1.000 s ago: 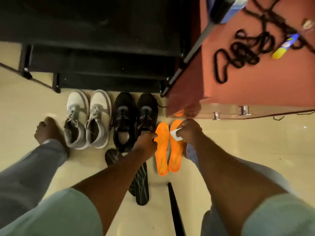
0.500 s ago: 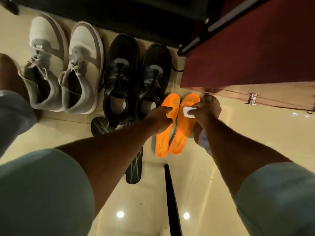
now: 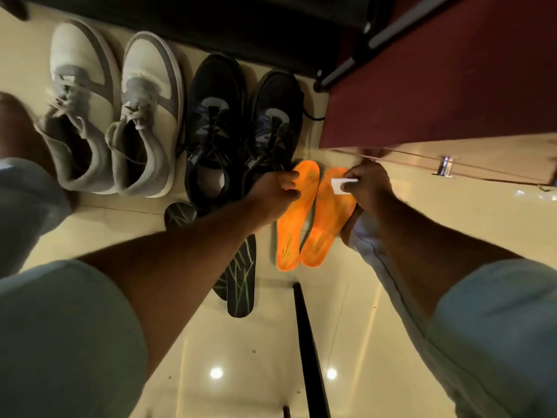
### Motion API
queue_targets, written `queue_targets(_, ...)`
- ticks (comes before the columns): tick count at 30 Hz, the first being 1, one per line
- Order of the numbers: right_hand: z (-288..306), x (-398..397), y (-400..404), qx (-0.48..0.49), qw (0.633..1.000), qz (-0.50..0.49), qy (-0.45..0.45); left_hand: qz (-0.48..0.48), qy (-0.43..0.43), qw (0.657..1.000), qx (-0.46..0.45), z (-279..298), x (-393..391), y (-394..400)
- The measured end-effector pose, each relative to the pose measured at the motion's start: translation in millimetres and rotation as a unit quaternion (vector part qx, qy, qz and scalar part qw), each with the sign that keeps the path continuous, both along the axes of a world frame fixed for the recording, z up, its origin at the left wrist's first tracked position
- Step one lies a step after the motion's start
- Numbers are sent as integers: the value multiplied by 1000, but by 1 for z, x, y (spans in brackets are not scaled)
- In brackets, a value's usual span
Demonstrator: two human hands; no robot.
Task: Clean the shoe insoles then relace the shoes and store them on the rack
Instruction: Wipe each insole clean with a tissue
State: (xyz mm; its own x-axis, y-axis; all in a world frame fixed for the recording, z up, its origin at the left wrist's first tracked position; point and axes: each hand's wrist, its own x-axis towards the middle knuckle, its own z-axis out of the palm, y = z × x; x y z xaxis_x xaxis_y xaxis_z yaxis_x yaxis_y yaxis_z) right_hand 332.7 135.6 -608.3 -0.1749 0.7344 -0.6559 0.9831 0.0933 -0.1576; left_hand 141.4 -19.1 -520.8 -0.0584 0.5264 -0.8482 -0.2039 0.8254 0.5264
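The cream tiled floor (image 3: 376,312) fills most of the view, and a dark red cabinet (image 3: 452,79) rises up and to the right of both hands. A black rack (image 3: 211,22) runs along the top, beyond the shoes.

Four shoes stand in a row left of the hands, toes toward the rack: two white and grey sneakers (image 3: 120,116) well to the left, then two black sneakers (image 3: 241,131), the nearer one just beside the left hand's knuckles.

Four insoles lie on the floor. Two orange insoles (image 3: 304,224) sit side by side, touching along their inner edges, directly under and between the two hands. Two dark insoles (image 3: 241,282) with pale green lines lie overlapped below the left wrist, partly hidden by the forearm.

The left hand (image 3: 274,191) reaches to the upper edge of the left orange insole, its fingertips curled and pinching that edge. The right hand (image 3: 367,184) has its fingers curled round one small white wipe (image 3: 340,185), pressing it on the upper part of the right orange insole.

One dark strip (image 3: 304,342) crosses the floor below the orange pair.
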Motion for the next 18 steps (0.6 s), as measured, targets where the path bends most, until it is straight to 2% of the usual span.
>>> queue_targets(6,97,-22,-37,4,999,38,-1,17,-5,999,30,86,-13,-31)
queue_targets(9,122,-33,-48,0,997,72,-41,-4,4,999,44,117,-22,-52)
queue_targets(12,121,-38,-43,4,999,18,-28,-11,10,999,40,110,-24,-64)
queue_targets(18,63,-18,-24,-44,998,-21,-35,-31,-23,999,-16,42,6,-49)
